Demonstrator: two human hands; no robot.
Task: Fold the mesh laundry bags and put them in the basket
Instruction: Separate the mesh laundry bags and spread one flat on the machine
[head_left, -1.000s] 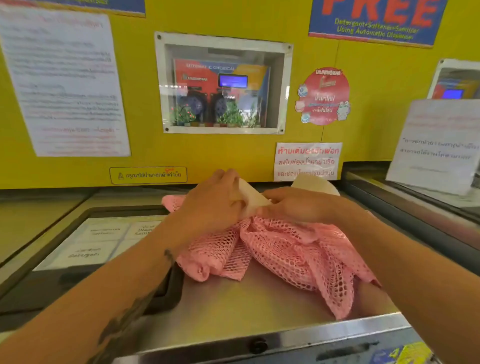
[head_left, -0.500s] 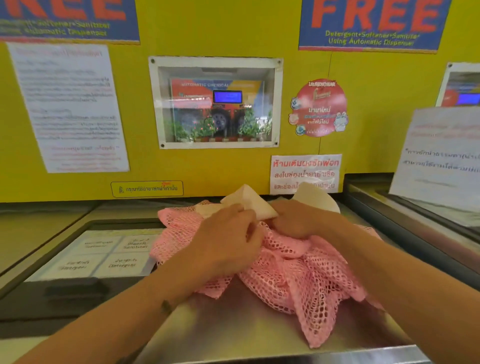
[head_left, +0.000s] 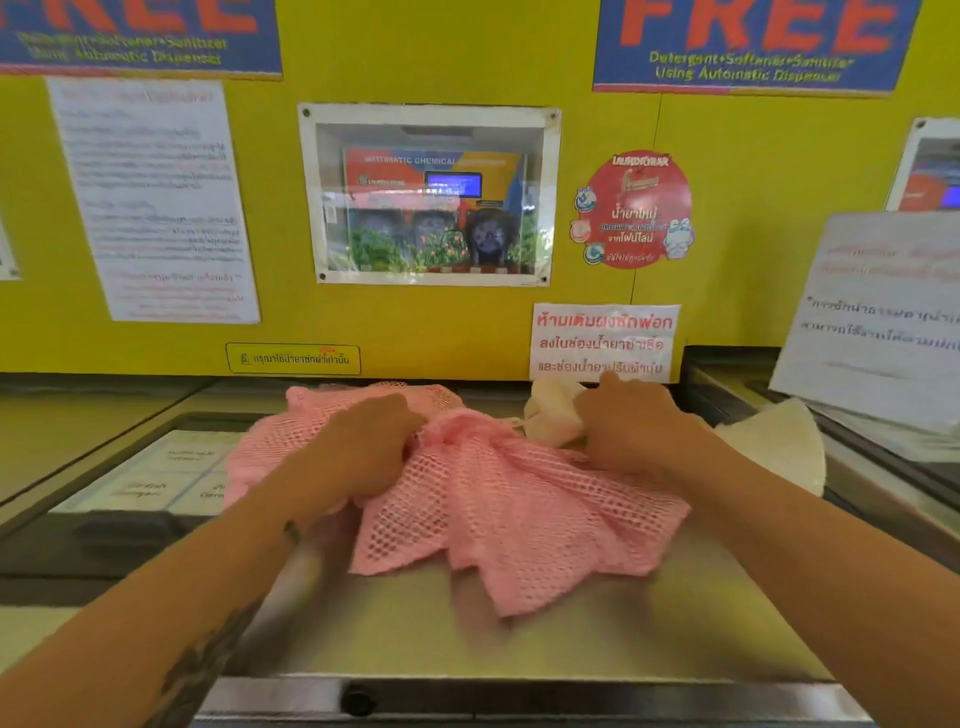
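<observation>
A pink mesh laundry bag (head_left: 509, 509) lies crumpled on the steel top of a washing machine (head_left: 545, 639). My left hand (head_left: 363, 447) presses down on the bag's left part, with fingers curled into the mesh. My right hand (head_left: 631, 421) is closed on a cream-white mesh bag (head_left: 553, 413) at the back right, just beyond the pink one. More cream-white mesh (head_left: 774, 441) lies to the right of my right forearm. No basket is in view.
A yellow wall (head_left: 415, 332) with posters and a dispenser window (head_left: 431, 195) rises right behind the machine top. A dark detergent drawer panel with labels (head_left: 135, 483) sits to the left. Another machine with a paper sign (head_left: 878, 312) stands at the right.
My hands have moved apart. The right hand has carried the cream-white bag off the pink pile toward the right. The pink bag has spread out flatter, and the left hand has shifted left on it.
</observation>
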